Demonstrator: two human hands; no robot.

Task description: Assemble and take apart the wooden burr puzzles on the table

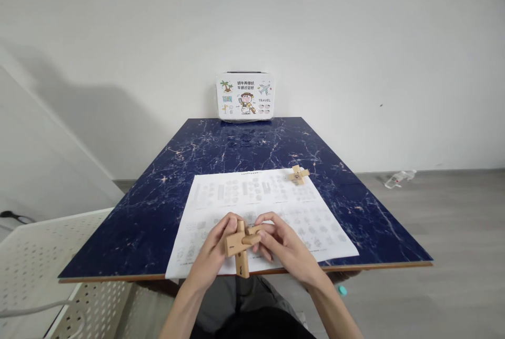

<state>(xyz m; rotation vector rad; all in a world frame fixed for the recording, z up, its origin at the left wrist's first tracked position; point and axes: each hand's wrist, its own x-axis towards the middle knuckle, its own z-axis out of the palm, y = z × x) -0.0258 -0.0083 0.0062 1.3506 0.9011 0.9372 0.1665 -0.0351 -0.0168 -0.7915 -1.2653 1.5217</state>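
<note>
Near the table's front edge, a partly joined wooden interlocking puzzle (pixel 235 244) is held between both hands, over a printed sheet. My left hand (pixel 216 241) grips it from the left, fingers closed around its blocks. From the right, my right hand (pixel 282 244) pinches a light wooden stick (pixel 251 239) that sits against the other blocks; whether it is slotted in cannot be told. Small dark marks show on some blocks. Beneath lies the white instruction sheet (pixel 232 194) with rows of faint grey drawings. A second wooden cross-shaped puzzle piece (pixel 299 175) rests on the sheet's far right corner.
The dark blue marble-patterned table (pixel 244 144) reaches back to the wall. A white cartoon-printed box (pixel 245 97) stands upright at its far edge. At left is a white perforated surface (pixel 39 249) with a cable. A clear plastic bottle (pixel 400 178) lies on the floor at right.
</note>
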